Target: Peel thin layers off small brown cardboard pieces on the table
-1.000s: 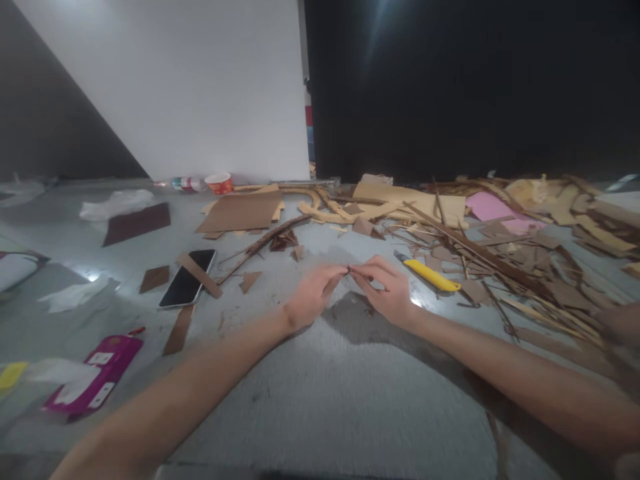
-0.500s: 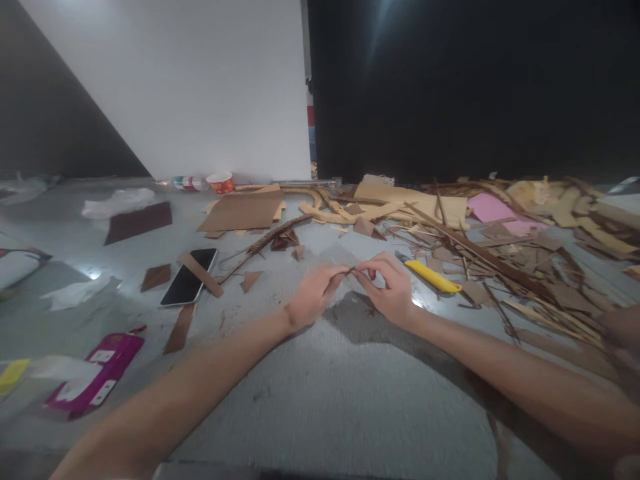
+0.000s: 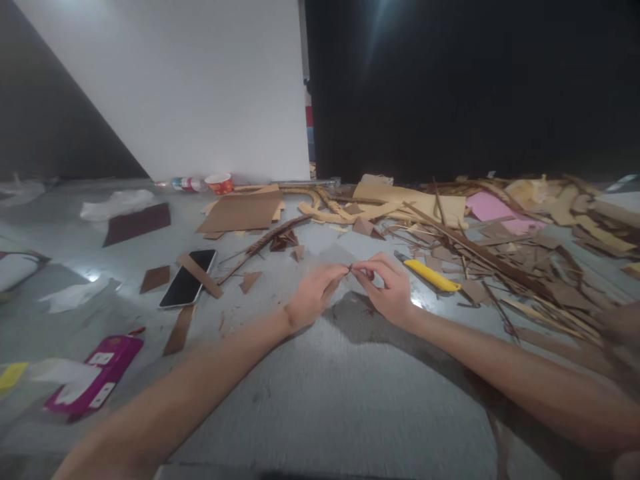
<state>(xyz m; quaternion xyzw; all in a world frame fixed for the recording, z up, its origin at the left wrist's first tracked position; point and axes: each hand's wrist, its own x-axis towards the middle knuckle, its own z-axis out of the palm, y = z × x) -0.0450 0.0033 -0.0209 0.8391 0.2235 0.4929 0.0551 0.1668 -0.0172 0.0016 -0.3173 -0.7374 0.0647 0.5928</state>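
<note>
Above the middle of the grey table, my left hand (image 3: 316,293) and my right hand (image 3: 387,288) meet fingertip to fingertip. Both pinch a tiny dark brown piece (image 3: 350,269), mostly hidden by the fingers and too small to name. Just right of my right hand lies a yellow utility knife (image 3: 433,275), its blade end toward the fingers. Beyond my left hand are small brown scraps (image 3: 299,253) and a braided brown strand (image 3: 265,241) running back from the phone's side.
A smartphone (image 3: 183,288) with a brown strip (image 3: 200,275) across it and a magenta case (image 3: 97,375) lie left. Brown paper sheets (image 3: 243,210), a red paper cup (image 3: 219,184) and a bottle (image 3: 187,184) stand or lie behind. Scraps and strips (image 3: 520,267) cover the right.
The two hands stay pinched together, with barely any finger movement. The whole view has shifted very slightly.
</note>
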